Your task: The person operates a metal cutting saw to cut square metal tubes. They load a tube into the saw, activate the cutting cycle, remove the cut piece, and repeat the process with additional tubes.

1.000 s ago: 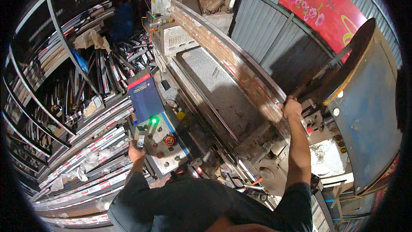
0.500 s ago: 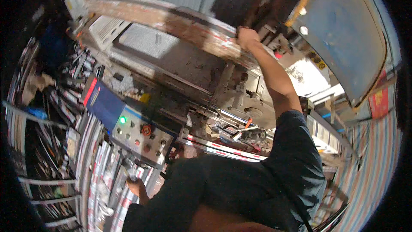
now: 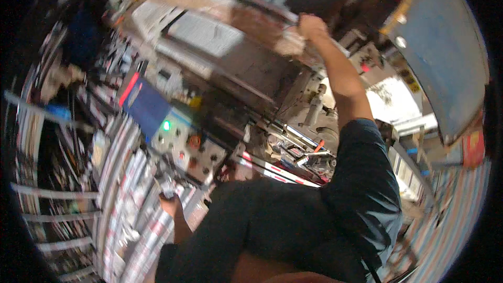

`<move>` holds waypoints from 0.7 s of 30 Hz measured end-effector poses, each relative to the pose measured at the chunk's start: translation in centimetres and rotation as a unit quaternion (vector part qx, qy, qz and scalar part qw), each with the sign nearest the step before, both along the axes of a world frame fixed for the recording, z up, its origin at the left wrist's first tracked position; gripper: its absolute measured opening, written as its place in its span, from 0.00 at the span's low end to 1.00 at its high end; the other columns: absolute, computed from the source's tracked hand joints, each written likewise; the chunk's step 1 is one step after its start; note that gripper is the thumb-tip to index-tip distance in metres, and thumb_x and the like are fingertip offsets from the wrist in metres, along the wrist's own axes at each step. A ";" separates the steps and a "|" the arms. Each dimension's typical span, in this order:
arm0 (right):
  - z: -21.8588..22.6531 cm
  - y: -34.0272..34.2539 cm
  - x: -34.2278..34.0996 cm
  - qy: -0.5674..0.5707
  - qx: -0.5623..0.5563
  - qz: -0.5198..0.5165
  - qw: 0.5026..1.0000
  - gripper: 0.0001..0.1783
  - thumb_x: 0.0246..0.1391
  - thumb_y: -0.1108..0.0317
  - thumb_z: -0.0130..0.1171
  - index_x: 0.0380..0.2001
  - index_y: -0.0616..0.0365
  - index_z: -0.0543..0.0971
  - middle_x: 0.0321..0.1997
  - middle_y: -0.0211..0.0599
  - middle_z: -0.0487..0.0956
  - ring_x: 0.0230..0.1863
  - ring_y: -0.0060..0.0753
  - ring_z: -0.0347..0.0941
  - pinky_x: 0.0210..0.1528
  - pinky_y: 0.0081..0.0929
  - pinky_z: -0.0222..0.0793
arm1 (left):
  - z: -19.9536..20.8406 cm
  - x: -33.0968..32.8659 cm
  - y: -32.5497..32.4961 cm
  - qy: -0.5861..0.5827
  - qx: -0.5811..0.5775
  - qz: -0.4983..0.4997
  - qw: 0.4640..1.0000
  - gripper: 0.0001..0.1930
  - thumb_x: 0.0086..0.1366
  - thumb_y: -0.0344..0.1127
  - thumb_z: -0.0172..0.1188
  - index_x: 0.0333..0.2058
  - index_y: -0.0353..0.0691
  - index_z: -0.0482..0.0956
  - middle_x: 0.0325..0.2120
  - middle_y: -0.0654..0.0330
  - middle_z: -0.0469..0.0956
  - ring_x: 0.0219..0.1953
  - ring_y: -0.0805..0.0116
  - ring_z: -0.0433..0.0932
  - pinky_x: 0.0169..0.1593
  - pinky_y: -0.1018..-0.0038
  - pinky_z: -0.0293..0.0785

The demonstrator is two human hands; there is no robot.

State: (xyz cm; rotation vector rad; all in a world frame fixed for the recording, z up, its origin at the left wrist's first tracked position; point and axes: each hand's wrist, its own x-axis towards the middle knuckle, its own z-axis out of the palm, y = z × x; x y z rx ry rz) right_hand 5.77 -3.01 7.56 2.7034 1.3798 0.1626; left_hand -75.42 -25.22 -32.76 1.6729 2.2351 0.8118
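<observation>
Long beam (image 3: 257, 22) grasped by the right hand (image 3: 313, 26), with pinching a risk

In the head view, the long beam is seen slanting along the far side of the grey machine bed (image 3: 209, 34). Its near end is gripped by the right hand, whose fingers are curled over the edge. The left hand (image 3: 170, 207) is held low, just below the control panel (image 3: 183, 144); it looks partly curled by a small grey piece (image 3: 167, 188), though whether that is held cannot be told through the blur.

Fingers could be pinched if the beam were to drop or swing while hooked over. A control might be pressed by accident, the left hand being so near. The stacked metal strips (image 3: 112, 178) could slide if leaned on, and sleeves could be snagged by the loose clutter (image 3: 296, 152).
</observation>
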 end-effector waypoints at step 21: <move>-23.0 -18.4 -46.7 0.937 -0.032 -0.079 0.340 0.16 0.72 0.48 0.65 0.40 0.47 0.77 0.20 0.17 0.61 0.18 0.17 0.57 0.21 0.22 0.54 | 11.1 10.7 -14.3 -0.736 -0.176 -0.132 0.640 0.34 0.58 0.30 0.68 0.65 0.30 0.74 0.38 0.61 0.84 0.35 0.70 0.82 0.38 0.72 0.77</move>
